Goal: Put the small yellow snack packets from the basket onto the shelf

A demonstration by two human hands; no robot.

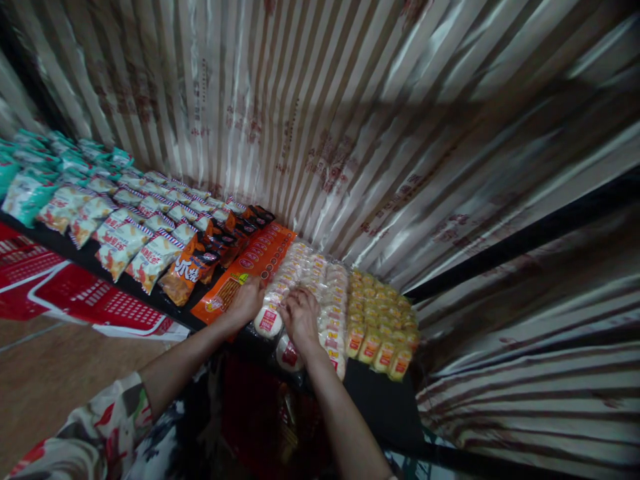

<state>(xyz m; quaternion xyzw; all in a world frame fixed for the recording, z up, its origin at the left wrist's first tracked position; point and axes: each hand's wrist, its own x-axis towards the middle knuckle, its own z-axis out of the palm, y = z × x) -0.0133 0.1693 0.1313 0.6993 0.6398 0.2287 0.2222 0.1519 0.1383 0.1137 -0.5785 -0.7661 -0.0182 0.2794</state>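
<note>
Head view looks down on a dark shelf [380,400] stocked with packaged snacks, backed by a shiny striped curtain [350,120]; both bare arms reach forward to the pale round buns [310,273], wrapped in clear film with red labels, which lie in rows at the shelf's middle. Left hand [246,300] rests on the near left edge of the buns, just beside the orange pack [250,267], its fingers bent over one bun [269,321] at the front edge; whether they actually grip it I cannot tell. Right hand [300,313] lies on the bun rows just right of the left hand, fingers curled down onto the wrappers, clenched loosely on the film; a second bun [289,353] sits below the wrist at the shelf's front edge. Yellow packs [383,320] stand in rows touching the buns on the right; orange-and-black bags [193,270], red-striped white bags [120,243] and teal bags [30,187] run off to the left. Red baskets [85,300] sit on the floor below the shelf on the left; a patterned sleeve [100,433] covers the left upper arm.
</note>
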